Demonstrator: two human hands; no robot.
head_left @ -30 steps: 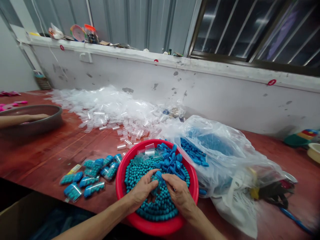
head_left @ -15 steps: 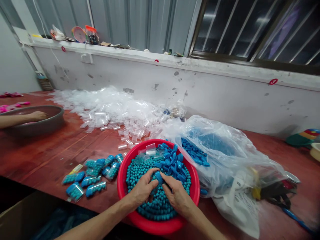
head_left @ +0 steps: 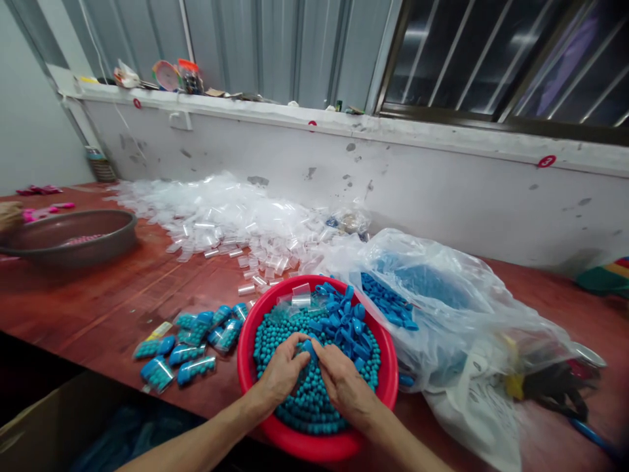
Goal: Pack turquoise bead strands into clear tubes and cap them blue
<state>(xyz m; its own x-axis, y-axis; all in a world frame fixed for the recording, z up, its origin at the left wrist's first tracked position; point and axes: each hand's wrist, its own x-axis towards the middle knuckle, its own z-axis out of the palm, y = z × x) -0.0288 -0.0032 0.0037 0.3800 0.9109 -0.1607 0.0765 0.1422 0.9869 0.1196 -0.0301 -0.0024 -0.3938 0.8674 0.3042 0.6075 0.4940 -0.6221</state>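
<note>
Over a red basin (head_left: 393, 367), my left hand (head_left: 284, 370) and my right hand (head_left: 344, 379) meet with fingers pinched round a blue plastic cap (head_left: 307, 346). Most of the cap is covered by my fingers, and I cannot make out what hangs below it. Beneath them the basin is filled with small teal beads (head_left: 314, 419). Loose blue caps (head_left: 341, 321) are heaped at the basin's far right, and a clear plastic sleeve (head_left: 301, 296) lies on the beads at the back. Left of the basin are several bead-filled clear packs with blue caps (head_left: 196, 368).
Clear sleeves (head_left: 230, 210) form a wide pile along the wall. A plastic bag of blue caps (head_left: 422, 282) lies to the right of the basin. At the far left, a co-worker's hand (head_left: 8, 215) is beside a grey basin (head_left: 118, 239). The red table's (head_left: 98, 308) front edge runs below.
My fingers have drawn closer together round the blue cap. The co-worker's hand has moved left, out of the grey basin. The whole view has shifted slightly.
</note>
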